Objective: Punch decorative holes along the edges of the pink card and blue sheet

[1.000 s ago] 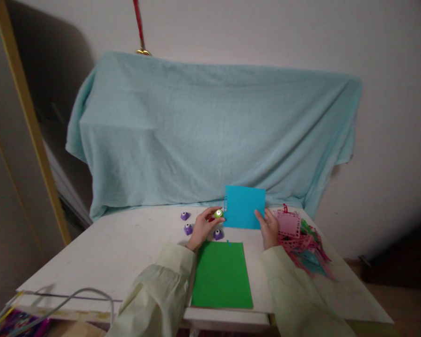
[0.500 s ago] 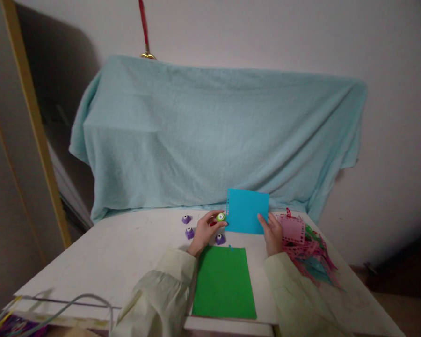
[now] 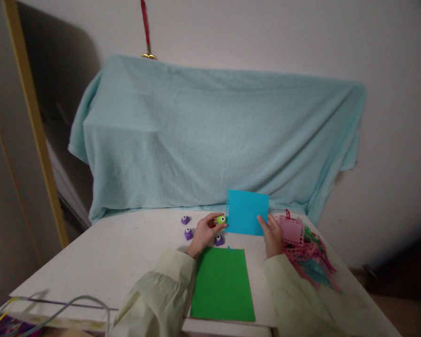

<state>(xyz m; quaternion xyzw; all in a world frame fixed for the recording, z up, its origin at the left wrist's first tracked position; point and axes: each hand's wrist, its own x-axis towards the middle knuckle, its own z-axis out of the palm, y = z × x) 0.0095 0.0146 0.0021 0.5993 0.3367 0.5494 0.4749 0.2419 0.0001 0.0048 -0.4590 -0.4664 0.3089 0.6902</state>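
1. Reference: the green sheet (image 3: 223,285) lies flat on the white table (image 3: 126,262), directly before the person, between the sleeves. All positions are given from it.
2. Blue paper (image 3: 246,213): held raised beyond the green sheet's far edge and rightward of its middle. Small holes line its left margin.
3. Right hand (image 3: 272,235): grasping the blue paper at its lower right, thumb on the near face. Beyond and right of the green sheet; this hold appears to leave the punched margin unobstructed and to steady the paper.
4. Left hand (image 3: 205,234): grasping the green punch (image 3: 221,219) between thumb and fingers, beyond the green sheet's far left corner. The punch sits at the paper's left margin, presumably because the row of holes runs there. Whether the paper is inside its slot cannot be told.
5. Purple punches: one (image 3: 219,240) just beyond the green sheet's far edge; two more ( (image 3: 185,220), (image 3: 188,234)) beyond and left of it. Presumably placed there for easy reach.
6. Paper scraps (image 3: 315,267): heaped right of the green sheet, with a pink card (image 3: 291,230) at the heap's far side; the placing seems to separate offcuts from the working area.
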